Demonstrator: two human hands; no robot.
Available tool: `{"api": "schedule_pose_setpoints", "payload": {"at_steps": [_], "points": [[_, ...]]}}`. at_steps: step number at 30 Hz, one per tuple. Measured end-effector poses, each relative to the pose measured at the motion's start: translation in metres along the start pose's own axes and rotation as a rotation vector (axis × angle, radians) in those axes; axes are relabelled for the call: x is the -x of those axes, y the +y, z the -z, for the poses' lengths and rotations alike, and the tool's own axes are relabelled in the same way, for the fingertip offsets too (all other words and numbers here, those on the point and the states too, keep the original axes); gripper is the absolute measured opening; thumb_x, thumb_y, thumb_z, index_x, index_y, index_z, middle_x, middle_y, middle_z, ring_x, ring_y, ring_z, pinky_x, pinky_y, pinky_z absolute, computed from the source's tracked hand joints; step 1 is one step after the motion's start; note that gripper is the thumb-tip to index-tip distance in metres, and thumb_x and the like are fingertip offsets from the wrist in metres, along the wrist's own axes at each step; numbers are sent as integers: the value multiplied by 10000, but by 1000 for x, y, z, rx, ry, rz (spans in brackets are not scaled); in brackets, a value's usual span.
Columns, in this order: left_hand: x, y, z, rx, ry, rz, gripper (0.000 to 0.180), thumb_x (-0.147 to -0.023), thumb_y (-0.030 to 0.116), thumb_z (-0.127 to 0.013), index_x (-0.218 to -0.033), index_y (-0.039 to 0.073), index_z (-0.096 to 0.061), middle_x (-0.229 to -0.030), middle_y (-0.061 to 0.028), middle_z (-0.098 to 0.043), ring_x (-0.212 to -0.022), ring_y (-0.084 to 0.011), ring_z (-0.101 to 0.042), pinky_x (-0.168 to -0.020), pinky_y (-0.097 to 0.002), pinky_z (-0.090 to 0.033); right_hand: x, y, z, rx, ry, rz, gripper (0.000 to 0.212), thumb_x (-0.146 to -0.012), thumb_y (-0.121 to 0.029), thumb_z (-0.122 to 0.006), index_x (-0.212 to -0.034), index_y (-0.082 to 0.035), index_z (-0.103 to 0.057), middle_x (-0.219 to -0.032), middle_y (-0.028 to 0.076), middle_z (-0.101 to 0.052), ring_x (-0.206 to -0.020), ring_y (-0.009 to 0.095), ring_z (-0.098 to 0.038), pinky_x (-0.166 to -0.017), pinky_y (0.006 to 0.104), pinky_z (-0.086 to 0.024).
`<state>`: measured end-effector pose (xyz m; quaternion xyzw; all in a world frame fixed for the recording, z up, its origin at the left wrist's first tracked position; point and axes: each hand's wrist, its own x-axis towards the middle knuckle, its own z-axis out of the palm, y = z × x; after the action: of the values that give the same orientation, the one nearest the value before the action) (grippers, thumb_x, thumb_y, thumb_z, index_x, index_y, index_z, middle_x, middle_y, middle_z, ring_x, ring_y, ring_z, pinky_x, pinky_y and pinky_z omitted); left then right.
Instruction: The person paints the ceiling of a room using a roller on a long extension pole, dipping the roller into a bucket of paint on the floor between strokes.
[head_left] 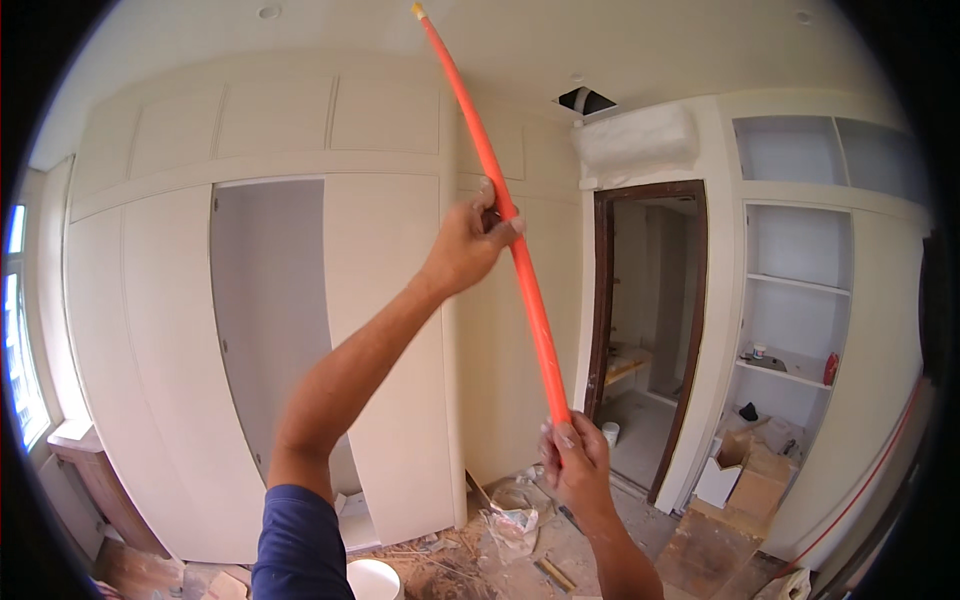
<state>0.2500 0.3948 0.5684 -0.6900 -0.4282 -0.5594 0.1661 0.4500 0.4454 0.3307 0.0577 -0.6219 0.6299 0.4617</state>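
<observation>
A long orange pole (531, 300) rises at a slant in front of me, its small yellow tip (418, 10) up against or just under the ceiling. Around its middle my left hand (474, 238) is closed, with that arm stretched forward and up. Lower down, my right hand (580, 458) grips the pole near its bottom end. Both hands have whitish dust or paint on the fingers. What the tip touches is too small to make out.
Cream wardrobe panels (390, 330) line the wall, one section standing open. A dark-framed doorway (600, 300) and white shelves (800, 282) are at right. Below lie a white bucket (374, 580), a plastic bag (515, 528), cardboard boxes (757, 482) and debris. The ceiling has a square opening (586, 100).
</observation>
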Motion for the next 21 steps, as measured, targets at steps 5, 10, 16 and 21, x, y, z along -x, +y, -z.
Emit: {"api": "schedule_pose_setpoints", "payload": {"at_steps": [5, 10, 16, 21], "points": [[26, 90, -41, 44, -50, -37, 614, -969, 153, -676, -1419, -135, -373, -992, -46, -588, -902, -96, -588, -806, -274, -540, 77, -49, 22, -56, 49, -21, 316, -1018, -343, -552, -1009, -27, -554, -695, 39, -543, -436, 68, -423, -409, 216, -350], [42, 145, -69, 34, -77, -65, 754, -957, 200, -702, -1469, -155, -278, -1008, -60, -583, -920, -113, -599, -839, -288, -555, 136, -91, 38, -78, 83, -19, 354, -980, -368, -601, -1007, -21, -539, -658, 61, -522, -404, 83, -403, -368, 228, -338], [62, 204, -90, 72, -134, -94, 808, -959, 198, -697, -1496, -154, -207, -1051, -75, -568, -936, -130, -599, -864, -302, -569, 188, -115, 51, -95, 121, 5, 428, -949, -416, -657, -1009, -10, -537, -630, 85, -539, -380, 90, -400, -340, 235, -343], [76, 222, -104, 211, -126, -94, 865, -950, 213, -707, -1512, -145, -155, -1157, -117, -549, -958, -138, -601, -886, -331, -582, 215, -132, 50, -35, 152, -4, 411, -970, -400, -631, -1018, -3, -537, -627, 87, -533, -379, 99, -414, -343, 247, -370]]}}
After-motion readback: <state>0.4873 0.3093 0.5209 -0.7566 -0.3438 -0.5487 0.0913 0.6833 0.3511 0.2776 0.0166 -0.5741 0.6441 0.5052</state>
